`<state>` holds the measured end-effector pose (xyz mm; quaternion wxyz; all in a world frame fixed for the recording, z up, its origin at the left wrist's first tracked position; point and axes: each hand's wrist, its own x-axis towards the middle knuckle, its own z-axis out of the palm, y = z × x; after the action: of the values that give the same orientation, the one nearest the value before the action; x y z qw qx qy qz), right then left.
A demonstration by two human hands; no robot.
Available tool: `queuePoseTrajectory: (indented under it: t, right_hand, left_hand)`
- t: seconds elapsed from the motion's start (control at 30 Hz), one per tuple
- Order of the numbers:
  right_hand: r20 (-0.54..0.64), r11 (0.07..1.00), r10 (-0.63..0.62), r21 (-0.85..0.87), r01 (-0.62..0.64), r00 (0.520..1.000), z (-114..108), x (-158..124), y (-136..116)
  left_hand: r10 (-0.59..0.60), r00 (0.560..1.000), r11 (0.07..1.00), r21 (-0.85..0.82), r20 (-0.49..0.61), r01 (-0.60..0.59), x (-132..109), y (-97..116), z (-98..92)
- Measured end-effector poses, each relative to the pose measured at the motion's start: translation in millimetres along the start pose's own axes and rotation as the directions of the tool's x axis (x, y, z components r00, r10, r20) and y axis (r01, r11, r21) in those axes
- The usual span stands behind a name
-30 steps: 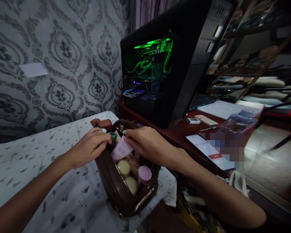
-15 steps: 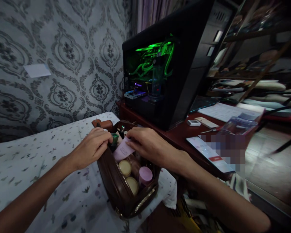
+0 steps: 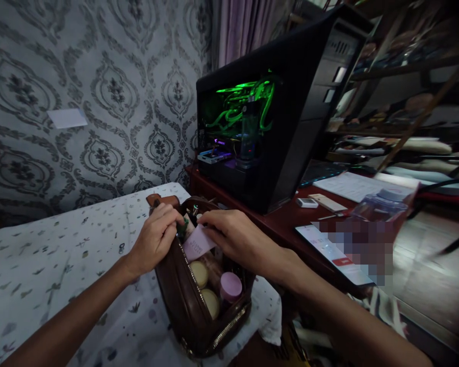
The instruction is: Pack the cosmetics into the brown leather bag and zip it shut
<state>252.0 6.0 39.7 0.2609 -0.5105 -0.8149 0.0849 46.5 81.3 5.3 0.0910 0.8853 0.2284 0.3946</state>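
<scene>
An unzipped brown leather toiletry bag (image 3: 179,306) holds several cosmetic containers. My left hand (image 3: 158,237) bends over its left rim, closed, with the fingertips on a small green container (image 3: 182,229) that they partly cover. From the right my right hand (image 3: 233,234) reaches in, its thumb and fingers closed at the upper edge of a pale pink tube (image 3: 199,243) with print on it. Nearer to me in the bag lie two round, cream-yellow lids (image 3: 199,274) and a jar with a pink lid (image 3: 230,286). The bag's far inside is partly hidden by my hands.
The bag stands on a white patterned cloth (image 3: 95,244). Behind it, a black computer case (image 3: 290,153) with green lighting stands on a red-brown desk (image 3: 275,221). To the right are a phone (image 3: 332,255), papers (image 3: 348,186) and a clear plastic container (image 3: 382,204).
My left fingers have moved further over the green container, covering more of it. My right hand stays at the pink tube. The whole view has shifted slightly.
</scene>
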Motion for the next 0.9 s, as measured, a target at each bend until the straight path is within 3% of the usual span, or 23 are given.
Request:
queuePoseTrajectory:
  t: [0.2, 0.33, 0.43, 0.67, 0.8, 0.9]
  right_hand:
    - [-0.067, 0.999, -0.036, 0.032, 0.038, 0.997, 0, -3, 4]
    - [-0.259, 0.997, 0.013, 0.074, 0.007, 0.966, 5, -5, 9]
    - [-0.362, 0.997, 0.066, 0.057, -0.048, 0.93, 12, -9, 17]
    - [-0.147, 0.997, 0.064, -0.022, -0.068, 0.987, 28, -15, 15]
    - [-0.121, 0.976, 0.092, -0.186, -0.114, 0.988, 32, -11, -2]
    - [-0.123, 0.981, 0.095, -0.154, -0.114, 0.988, 29, -9, -4]
  left_hand:
    - [-0.053, 0.994, 0.997, -0.054, -0.092, 0.048, -4, -2, -2.5]
    - [-0.204, 0.954, 0.976, -0.12, -0.22, 0.181, -10, -12, -5.7]
    - [-0.31, 0.918, 0.947, -0.17, -0.249, 0.273, -17, -21, -3.4]
    - [-0.348, 0.911, 0.927, -0.225, -0.219, 0.3, -30, -27, 14.6]
    - [-0.326, 0.918, 0.936, -0.212, -0.224, 0.281, -29, -27, 20.5]
    - [-0.305, 0.928, 0.945, -0.186, -0.214, 0.268, -27, -27, 18.9]
